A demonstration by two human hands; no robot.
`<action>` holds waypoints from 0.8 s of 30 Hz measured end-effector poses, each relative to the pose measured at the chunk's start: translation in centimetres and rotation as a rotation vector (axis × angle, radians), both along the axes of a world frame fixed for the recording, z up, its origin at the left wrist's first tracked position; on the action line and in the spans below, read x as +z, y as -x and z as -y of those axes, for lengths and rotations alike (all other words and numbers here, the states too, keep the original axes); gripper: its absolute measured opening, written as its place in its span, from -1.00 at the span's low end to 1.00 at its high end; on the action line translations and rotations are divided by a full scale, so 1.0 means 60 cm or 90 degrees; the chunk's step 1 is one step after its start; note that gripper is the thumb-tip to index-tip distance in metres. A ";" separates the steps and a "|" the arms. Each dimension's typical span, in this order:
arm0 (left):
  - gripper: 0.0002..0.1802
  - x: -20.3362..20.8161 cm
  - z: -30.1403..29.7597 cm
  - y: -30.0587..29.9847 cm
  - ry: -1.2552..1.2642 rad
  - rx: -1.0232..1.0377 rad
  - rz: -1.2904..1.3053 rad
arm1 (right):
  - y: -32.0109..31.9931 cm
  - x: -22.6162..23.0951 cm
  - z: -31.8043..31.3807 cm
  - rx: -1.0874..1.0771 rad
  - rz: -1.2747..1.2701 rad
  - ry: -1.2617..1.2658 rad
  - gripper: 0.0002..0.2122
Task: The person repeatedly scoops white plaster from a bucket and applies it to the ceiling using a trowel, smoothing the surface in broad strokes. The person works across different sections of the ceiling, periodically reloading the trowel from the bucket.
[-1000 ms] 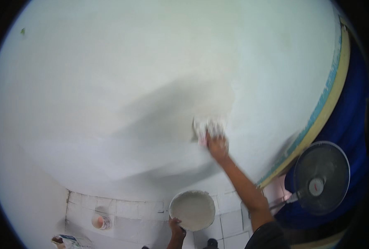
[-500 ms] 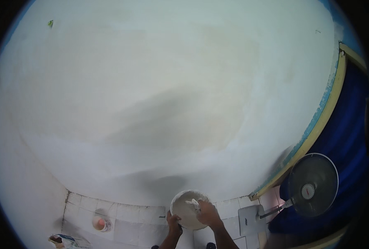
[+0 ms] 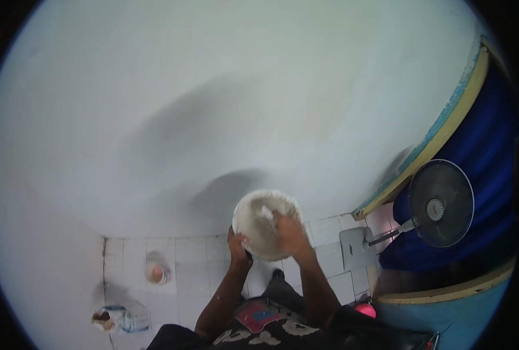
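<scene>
A round basin (image 3: 249, 224), its rim crusted white, hangs in front of me above the tiled floor, with pale paste smeared over its inside. My left hand (image 3: 238, 248) is closed on the left side of its rim, thumb over the edge. Over the right part of the basin, my right hand (image 3: 290, 233) is closed on a white-smeared tool (image 3: 266, 213) that points into it. Motion blur and the coating hide the tool's exact kind. The basin's underside is out of sight.
A pale plastered wall (image 3: 154, 116) rises ahead, carrying shadows. On the white tiles (image 3: 195, 256) at left stand a small pinkish container (image 3: 157, 272) and an opened bag (image 3: 128, 319). A standing fan (image 3: 440, 204) is at right before a blue curtain (image 3: 487, 146) in a yellowish doorframe (image 3: 455, 137).
My view has tipped downward, so the basin and both hands sit higher in the picture and my torso shows. The tool in my right hand has shifted within the basin.
</scene>
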State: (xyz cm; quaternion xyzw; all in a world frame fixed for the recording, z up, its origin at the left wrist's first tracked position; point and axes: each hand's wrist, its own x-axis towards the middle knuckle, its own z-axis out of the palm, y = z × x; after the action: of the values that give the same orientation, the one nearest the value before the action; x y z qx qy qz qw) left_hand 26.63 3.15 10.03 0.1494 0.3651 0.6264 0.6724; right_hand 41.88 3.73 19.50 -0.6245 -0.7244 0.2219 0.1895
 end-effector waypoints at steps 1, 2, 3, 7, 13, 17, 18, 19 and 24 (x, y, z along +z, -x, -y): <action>-0.27 -0.001 -0.002 0.000 -0.012 0.006 0.001 | 0.000 0.022 -0.001 -0.008 0.001 -0.001 -0.64; -0.28 -0.008 -0.003 0.000 -0.007 0.016 0.022 | -0.001 0.054 -0.001 -0.013 0.005 -0.007 -0.59; -0.28 -0.013 -0.010 -0.001 -0.008 0.022 0.043 | -0.002 0.073 -0.006 -0.022 0.010 -0.019 -0.54; -0.28 0.001 -0.027 -0.006 -0.049 0.059 0.047 | -0.017 0.039 -0.036 0.075 0.061 -0.054 -0.55; -0.30 0.000 -0.038 -0.029 -0.008 0.073 0.083 | -0.050 0.037 -0.072 0.101 0.041 -0.135 -0.58; -0.31 -0.010 -0.047 -0.054 -0.007 0.106 0.078 | -0.045 0.024 -0.089 0.213 0.041 -0.048 -0.59; -0.32 -0.013 -0.047 -0.057 -0.002 0.107 0.074 | -0.051 0.017 -0.093 0.256 -0.006 -0.076 -0.59; -0.32 -0.015 -0.047 -0.060 0.004 0.107 0.069 | -0.055 0.012 -0.097 0.299 -0.053 -0.104 -0.58; -0.46 -0.010 -0.045 -0.084 0.055 0.147 0.076 | -0.067 0.005 -0.136 0.276 -0.162 -0.016 -0.61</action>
State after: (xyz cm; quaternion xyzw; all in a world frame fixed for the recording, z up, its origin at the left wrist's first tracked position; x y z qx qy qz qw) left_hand 31.67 5.87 9.42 0.0396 0.3654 0.6914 0.6220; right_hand 45.90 11.87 19.82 -0.4192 -0.8145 0.3250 0.2350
